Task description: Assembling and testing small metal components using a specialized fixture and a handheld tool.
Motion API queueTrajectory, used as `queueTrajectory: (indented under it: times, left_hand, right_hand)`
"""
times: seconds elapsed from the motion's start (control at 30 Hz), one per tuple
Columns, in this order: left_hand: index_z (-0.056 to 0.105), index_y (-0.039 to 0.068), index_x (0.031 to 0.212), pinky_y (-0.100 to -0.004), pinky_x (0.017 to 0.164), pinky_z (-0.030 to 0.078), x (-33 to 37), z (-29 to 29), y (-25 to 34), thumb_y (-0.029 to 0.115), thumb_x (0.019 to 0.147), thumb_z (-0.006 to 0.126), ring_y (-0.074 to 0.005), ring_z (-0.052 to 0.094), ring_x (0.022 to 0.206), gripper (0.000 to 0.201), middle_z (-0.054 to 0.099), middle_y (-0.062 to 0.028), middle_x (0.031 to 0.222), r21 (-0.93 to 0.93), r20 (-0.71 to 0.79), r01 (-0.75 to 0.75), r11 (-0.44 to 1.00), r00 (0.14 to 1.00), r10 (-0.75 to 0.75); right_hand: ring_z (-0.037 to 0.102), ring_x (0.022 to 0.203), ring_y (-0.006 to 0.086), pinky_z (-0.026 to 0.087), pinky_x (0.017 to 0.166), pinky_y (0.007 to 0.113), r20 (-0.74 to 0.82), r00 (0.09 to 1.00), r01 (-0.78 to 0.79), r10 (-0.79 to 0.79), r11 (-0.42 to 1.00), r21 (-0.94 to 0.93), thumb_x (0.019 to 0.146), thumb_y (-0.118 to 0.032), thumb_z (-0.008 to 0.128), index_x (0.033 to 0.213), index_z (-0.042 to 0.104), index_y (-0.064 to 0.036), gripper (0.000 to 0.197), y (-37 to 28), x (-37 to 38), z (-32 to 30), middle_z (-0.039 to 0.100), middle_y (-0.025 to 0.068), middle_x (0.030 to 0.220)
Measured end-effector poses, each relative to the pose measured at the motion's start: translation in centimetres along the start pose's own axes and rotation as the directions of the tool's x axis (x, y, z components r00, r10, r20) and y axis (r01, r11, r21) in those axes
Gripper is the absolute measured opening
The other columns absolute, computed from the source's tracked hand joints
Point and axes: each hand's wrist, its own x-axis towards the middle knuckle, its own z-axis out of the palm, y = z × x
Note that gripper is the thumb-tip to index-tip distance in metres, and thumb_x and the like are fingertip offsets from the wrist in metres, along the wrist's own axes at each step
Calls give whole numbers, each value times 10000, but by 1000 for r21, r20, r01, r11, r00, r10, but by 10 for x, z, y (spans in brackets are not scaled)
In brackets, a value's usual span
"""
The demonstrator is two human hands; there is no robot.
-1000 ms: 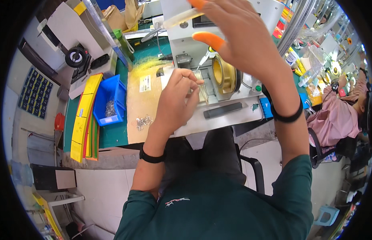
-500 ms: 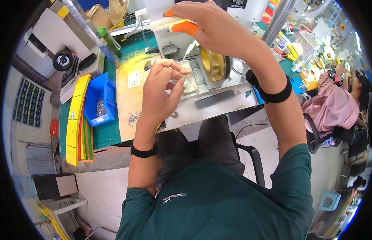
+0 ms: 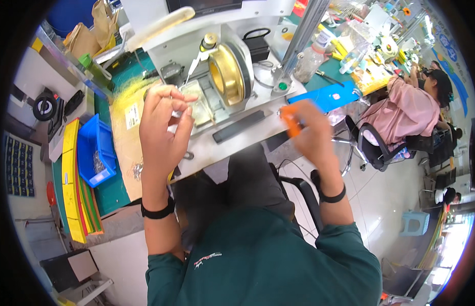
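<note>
My left hand [image 3: 165, 122] is raised over the near left part of the machine's white base, thumb and fingertips pinched together. Whatever they hold, if anything, is too small to make out. Beside those fingertips lies a pale, clear-edged plate [image 3: 200, 107]. A thin white pointed arm [image 3: 195, 65] slants down towards it. My right hand [image 3: 311, 130], with orange covers on some fingertips, is smeared by motion off the base's right front edge. Between the hands are a gold wheel [image 3: 224, 76] on the machine and a long dark grey bar [image 3: 240, 126] lying on the base.
A long lamp [image 3: 163, 29] juts over the machine. To the left are yellow fibres [image 3: 129, 93], a blue bin [image 3: 96, 153] with small metal pieces, and yellow strips [image 3: 70, 178]. A metal post [image 3: 298, 41] and blue mat [image 3: 326, 97] stand right. A co-worker in pink [image 3: 413, 104] sits farther right.
My right hand has come down from the lamp to the right front of the machine. My left hand stays pinched by the plate. The whole view has shifted, showing more of the machine.
</note>
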Motion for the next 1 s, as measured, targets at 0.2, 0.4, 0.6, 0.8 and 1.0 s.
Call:
queueTrajectory:
  times: [0.2,0.4,0.6,0.8,1.0]
  left_hand:
    - [654,-38,960,-271,711,681,6,3,4,-101,939,658,-200,720,1077,66,580,-114,1132,72,-32,-42,996,998,44]
    - [665,-42,982,-270,722,679,2,3,11,-103,936,659,-178,708,1048,77,591,-113,1165,32,-10,-3,999,1000,3]
    - [669,-5,958,-244,678,604,0,2,6,-71,921,685,-155,706,1003,77,620,-104,1133,70,-51,-16,997,998,19]
    - [691,-27,1008,-257,725,650,-3,-4,5,-106,931,666,-165,689,1041,113,621,-117,1176,24,-47,-39,999,998,40]
    - [714,11,987,-276,770,594,-8,2,-5,-48,905,723,-183,688,1025,102,679,-111,1165,21,-51,-73,997,996,74]
  right_hand:
    - [633,1103,393,534,952,483,361,897,257,-256,965,44,815,-228,887,1346,627,15,640,-18,-5,64,636,208,1285]
    - [651,1056,394,549,898,463,517,779,357,-354,929,99,808,-196,877,1271,639,21,564,-15,4,64,629,195,1195]
    - [693,860,274,566,769,380,486,841,168,-236,969,180,814,-126,875,1142,698,-5,392,-30,14,31,681,135,1056]
    - [727,741,140,574,610,259,-168,822,-373,544,738,563,935,-152,835,1183,726,19,320,58,10,-17,779,93,999]
    - [749,781,177,587,564,253,-158,914,-140,373,658,740,955,-58,780,1258,690,86,348,-4,34,-52,785,183,1037]
